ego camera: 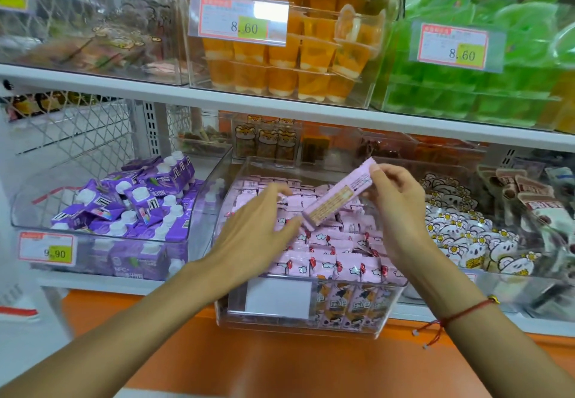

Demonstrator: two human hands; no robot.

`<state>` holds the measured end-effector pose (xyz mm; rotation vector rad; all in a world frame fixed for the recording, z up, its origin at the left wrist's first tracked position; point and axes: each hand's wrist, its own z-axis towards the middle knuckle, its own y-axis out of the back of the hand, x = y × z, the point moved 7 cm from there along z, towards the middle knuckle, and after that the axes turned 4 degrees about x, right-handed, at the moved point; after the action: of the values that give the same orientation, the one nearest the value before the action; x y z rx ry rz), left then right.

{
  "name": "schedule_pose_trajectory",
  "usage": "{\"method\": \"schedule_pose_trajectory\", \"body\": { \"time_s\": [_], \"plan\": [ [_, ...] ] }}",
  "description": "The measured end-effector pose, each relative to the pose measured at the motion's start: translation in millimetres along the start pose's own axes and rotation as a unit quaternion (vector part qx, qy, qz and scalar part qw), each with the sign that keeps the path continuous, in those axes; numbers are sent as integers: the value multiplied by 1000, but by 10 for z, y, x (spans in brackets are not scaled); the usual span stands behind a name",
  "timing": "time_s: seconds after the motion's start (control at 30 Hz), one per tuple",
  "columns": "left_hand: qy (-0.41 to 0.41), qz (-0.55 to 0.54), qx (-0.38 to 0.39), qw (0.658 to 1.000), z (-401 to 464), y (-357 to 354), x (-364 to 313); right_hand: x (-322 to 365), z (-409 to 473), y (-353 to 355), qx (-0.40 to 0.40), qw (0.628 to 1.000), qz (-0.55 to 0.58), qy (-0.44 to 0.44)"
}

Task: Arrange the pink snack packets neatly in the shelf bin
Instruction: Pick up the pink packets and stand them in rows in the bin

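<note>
Pink packet (337, 196): one long packet is held tilted above the bin (385, 304), its upper end at 1 o'clock and its lower end at 7 o'clock over the pile.
Right hand (396, 211): the packet's upper end is pinched between thumb and fingertips; the grip sits at one end only, so the free length is judged likely to swing or slip.
Left hand (258, 226): the fingers are spread and fairly straight, and nothing is gripped; the fingertips lie close to the packet's lower end, though contact cannot be told through the motion blur.
Pile (326, 251): the small pink packets are packed in rows at the 6 o'clock side of the bin and lie looser toward 12 o'clock; a row could be knocked askew if the left hand is swept across it.
Drop risk: if the pinch is loosened early, the packet is expected to land crosswise on the rows and not in line with them.
Spill risk: the pile stands near the rim at the front, so a hard push could send packets over the clear wall.
Neighbours: purple cartons (130, 205) lie at 9 o'clock and white bear packets (466, 236) at 3 o'clock; a packet flicked sideways could end up in the wrong bin.
</note>
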<state>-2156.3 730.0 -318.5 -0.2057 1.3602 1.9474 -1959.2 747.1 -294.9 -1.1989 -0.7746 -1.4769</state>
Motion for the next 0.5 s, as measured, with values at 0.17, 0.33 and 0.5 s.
{"method": "schedule_pose_trajectory", "body": {
  "time_s": [0.17, 0.33, 0.5],
  "plan": [
    [-82, -70, -72, 992, -62, 116, -216, -69, -89, -161, 81, 993, 62, -53],
    [-13, -257, -42, 965, -9, 99, -108, -42, -138, -232, 143, 977, 131, -93],
    [227, -544, 62, 805, 3, -189, -19, -85, -265, -410, 277, 947, 91, -137]
  ]
}}
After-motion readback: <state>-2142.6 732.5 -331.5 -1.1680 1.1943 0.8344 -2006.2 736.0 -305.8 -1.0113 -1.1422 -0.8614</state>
